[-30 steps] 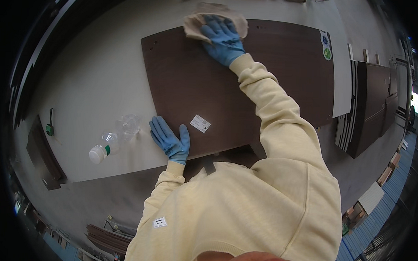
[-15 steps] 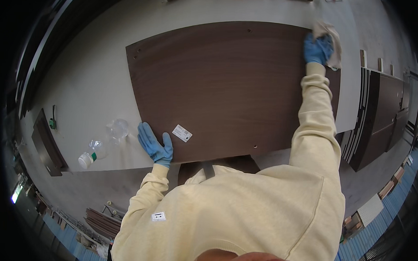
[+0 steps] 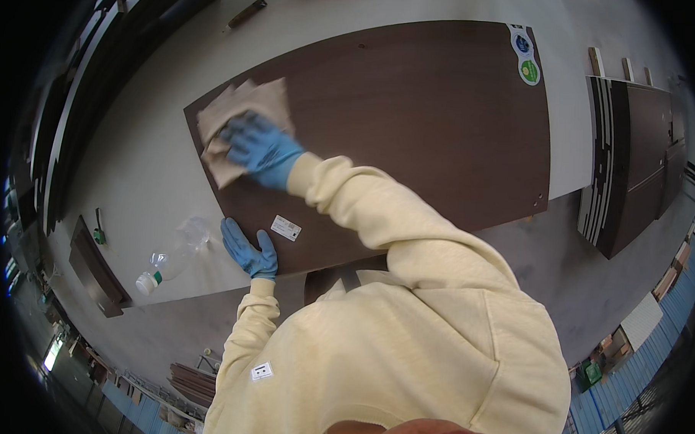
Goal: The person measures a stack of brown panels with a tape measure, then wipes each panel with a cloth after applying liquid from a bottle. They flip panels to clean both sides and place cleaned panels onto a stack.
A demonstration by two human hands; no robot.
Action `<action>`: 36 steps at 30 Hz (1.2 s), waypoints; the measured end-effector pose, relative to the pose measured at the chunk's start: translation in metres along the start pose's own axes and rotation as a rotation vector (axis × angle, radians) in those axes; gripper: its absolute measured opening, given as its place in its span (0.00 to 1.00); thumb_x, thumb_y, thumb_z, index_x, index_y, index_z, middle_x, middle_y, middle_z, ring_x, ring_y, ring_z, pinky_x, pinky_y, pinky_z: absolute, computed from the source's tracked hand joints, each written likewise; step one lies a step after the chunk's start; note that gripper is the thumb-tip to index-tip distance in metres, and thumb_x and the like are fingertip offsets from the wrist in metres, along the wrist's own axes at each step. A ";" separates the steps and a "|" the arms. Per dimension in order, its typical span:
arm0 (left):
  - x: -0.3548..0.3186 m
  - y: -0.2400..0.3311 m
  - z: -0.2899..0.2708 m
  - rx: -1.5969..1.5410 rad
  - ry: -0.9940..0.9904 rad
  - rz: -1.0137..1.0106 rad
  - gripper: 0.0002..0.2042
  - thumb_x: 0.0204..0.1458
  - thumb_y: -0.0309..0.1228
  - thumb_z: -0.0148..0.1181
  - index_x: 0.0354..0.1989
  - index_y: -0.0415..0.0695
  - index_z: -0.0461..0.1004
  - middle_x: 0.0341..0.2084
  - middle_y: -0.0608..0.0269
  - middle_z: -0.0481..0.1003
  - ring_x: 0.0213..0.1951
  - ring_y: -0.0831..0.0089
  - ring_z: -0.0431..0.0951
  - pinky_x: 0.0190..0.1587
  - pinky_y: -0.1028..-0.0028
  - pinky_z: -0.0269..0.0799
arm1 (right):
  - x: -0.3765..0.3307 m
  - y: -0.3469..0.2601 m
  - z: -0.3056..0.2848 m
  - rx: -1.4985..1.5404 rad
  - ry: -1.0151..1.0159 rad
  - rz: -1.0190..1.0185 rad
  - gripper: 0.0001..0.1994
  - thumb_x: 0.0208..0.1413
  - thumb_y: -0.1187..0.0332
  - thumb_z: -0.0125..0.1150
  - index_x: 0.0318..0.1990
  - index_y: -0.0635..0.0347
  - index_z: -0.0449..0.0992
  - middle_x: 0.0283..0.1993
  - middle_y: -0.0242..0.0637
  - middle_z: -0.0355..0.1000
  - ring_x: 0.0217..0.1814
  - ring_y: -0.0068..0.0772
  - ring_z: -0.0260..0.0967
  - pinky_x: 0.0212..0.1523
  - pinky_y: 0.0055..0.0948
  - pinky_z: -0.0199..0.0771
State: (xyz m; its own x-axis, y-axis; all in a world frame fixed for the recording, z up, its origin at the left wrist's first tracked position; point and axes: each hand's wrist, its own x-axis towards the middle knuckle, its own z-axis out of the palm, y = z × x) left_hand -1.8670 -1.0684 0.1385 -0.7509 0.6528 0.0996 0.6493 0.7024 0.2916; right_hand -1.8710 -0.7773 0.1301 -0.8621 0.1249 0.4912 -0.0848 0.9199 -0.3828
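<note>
A large dark brown wooden panel [image 3: 412, 127] lies flat on a pale table. My right hand [image 3: 267, 151], in a blue glove, presses a beige cloth [image 3: 252, 99] onto the panel's far left part; its fingers are slightly blurred. My left hand [image 3: 248, 248], also gloved in blue, rests flat on the near left corner with its fingers stretched out. A white label [image 3: 286, 228] sits on the panel just right of that hand. At the far right corner the panel carries a sticker strip [image 3: 524, 55] with blue and green round marks.
Left of the panel lies a clear plastic bottle [image 3: 170, 262] with a white cap. Beyond it are a small green tool [image 3: 99, 235] and a narrow brown board [image 3: 97, 269]. Stacked brown panels [image 3: 633, 158] stand at the right. A dark-handled tool [image 3: 246, 14] lies at the far edge.
My right hand has swept the cloth from the far right corner across to the far left, uncovering the sticker strip. My left hand stays on the near left corner.
</note>
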 end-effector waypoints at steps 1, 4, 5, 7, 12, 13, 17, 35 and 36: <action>0.000 0.000 0.000 0.004 -0.002 0.001 0.39 0.59 0.43 0.58 0.76 0.37 0.56 0.73 0.39 0.58 0.73 0.42 0.58 0.75 0.49 0.49 | -0.025 0.037 -0.028 -0.062 0.123 0.096 0.18 0.55 0.62 0.60 0.54 0.49 0.79 0.70 0.43 0.67 0.75 0.53 0.60 0.76 0.61 0.53; -0.001 0.000 0.000 0.022 0.007 0.007 0.39 0.60 0.45 0.58 0.76 0.37 0.56 0.73 0.39 0.58 0.73 0.42 0.59 0.74 0.48 0.50 | -0.119 0.172 -0.143 -0.539 0.125 0.485 0.18 0.62 0.61 0.55 0.57 0.56 0.78 0.68 0.48 0.69 0.71 0.54 0.64 0.72 0.48 0.64; -0.001 -0.001 0.000 0.028 0.011 0.017 0.39 0.60 0.45 0.58 0.76 0.37 0.56 0.73 0.40 0.59 0.73 0.43 0.59 0.74 0.48 0.50 | -0.161 0.203 -0.184 -0.750 0.116 0.717 0.21 0.66 0.56 0.51 0.60 0.57 0.76 0.68 0.49 0.70 0.72 0.56 0.64 0.72 0.50 0.62; 0.000 -0.002 0.000 0.026 0.024 0.034 0.39 0.60 0.45 0.58 0.75 0.37 0.56 0.73 0.39 0.59 0.73 0.42 0.59 0.74 0.47 0.50 | -0.242 0.254 -0.261 -0.984 0.164 1.058 0.33 0.63 0.44 0.52 0.68 0.59 0.70 0.71 0.52 0.67 0.73 0.57 0.63 0.74 0.50 0.60; 0.001 -0.002 -0.001 -0.003 0.066 0.036 0.39 0.60 0.45 0.59 0.75 0.37 0.55 0.72 0.37 0.59 0.73 0.40 0.58 0.73 0.44 0.50 | -0.322 0.278 -0.285 -0.820 0.202 1.100 0.40 0.65 0.41 0.47 0.77 0.57 0.57 0.78 0.53 0.57 0.79 0.54 0.55 0.78 0.48 0.52; 0.001 -0.002 -0.003 0.000 0.057 0.031 0.39 0.59 0.45 0.60 0.76 0.37 0.55 0.72 0.37 0.59 0.73 0.40 0.58 0.73 0.43 0.51 | -0.307 0.268 -0.260 -0.917 0.136 1.150 0.40 0.65 0.40 0.48 0.77 0.57 0.56 0.79 0.52 0.55 0.80 0.54 0.53 0.79 0.49 0.50; 0.001 -0.001 -0.007 -0.016 0.073 0.020 0.40 0.58 0.44 0.62 0.75 0.36 0.55 0.71 0.36 0.59 0.73 0.41 0.59 0.73 0.42 0.51 | -0.169 0.184 -0.134 -0.670 0.158 0.826 0.45 0.60 0.39 0.54 0.76 0.63 0.56 0.80 0.49 0.52 0.84 0.54 0.44 0.81 0.54 0.37; -0.016 -0.015 0.008 -0.410 0.349 0.021 0.28 0.60 0.27 0.59 0.68 0.33 0.61 0.69 0.33 0.59 0.71 0.38 0.60 0.72 0.49 0.59 | -0.079 -0.003 -0.053 -0.234 0.025 0.224 0.22 0.55 0.62 0.60 0.59 0.51 0.76 0.66 0.43 0.70 0.71 0.50 0.64 0.73 0.49 0.61; -0.014 -0.014 0.008 -0.405 0.332 0.035 0.28 0.59 0.27 0.59 0.68 0.33 0.61 0.70 0.34 0.58 0.71 0.38 0.60 0.72 0.49 0.60 | -0.111 0.034 -0.089 -0.416 -0.007 0.362 0.23 0.56 0.65 0.59 0.60 0.53 0.76 0.65 0.44 0.70 0.68 0.51 0.67 0.69 0.49 0.66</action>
State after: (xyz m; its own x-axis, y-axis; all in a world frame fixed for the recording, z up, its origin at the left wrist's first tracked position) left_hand -1.8650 -1.0849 0.1253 -0.7700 0.5028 0.3928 0.6255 0.4733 0.6203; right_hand -1.7335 -0.7266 0.1316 -0.8029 0.4595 0.3797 0.4211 0.8881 -0.1843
